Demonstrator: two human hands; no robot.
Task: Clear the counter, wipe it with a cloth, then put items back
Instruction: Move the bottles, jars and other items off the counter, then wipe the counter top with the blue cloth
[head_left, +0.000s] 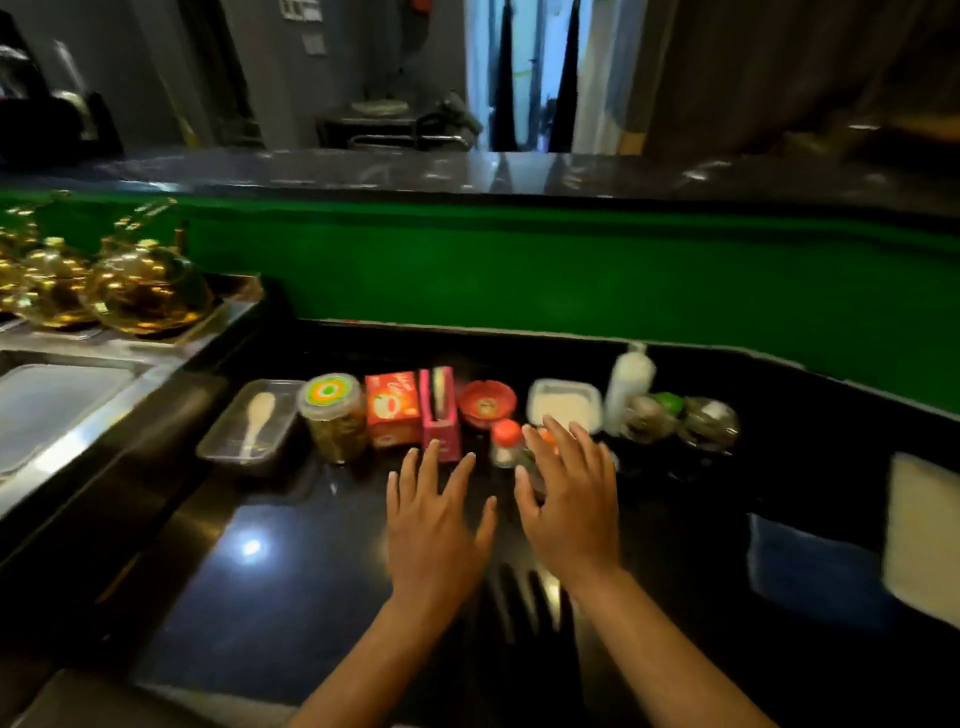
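Left hand (435, 519) and right hand (570, 499) hover flat, fingers spread, over counter (291, 561).

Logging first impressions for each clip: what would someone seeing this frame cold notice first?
Most likely the two open hands, left hand and right hand, spread over the glossy black counter. Just beyond them runs a row of small items: a clear tray with a white spoon, a lidded jar, a red box and a white bottle. Gold-tinted glass teapots gleam at far left.

Glossy black counter (291, 571), green wall (519, 270), orange-red box (392, 408).
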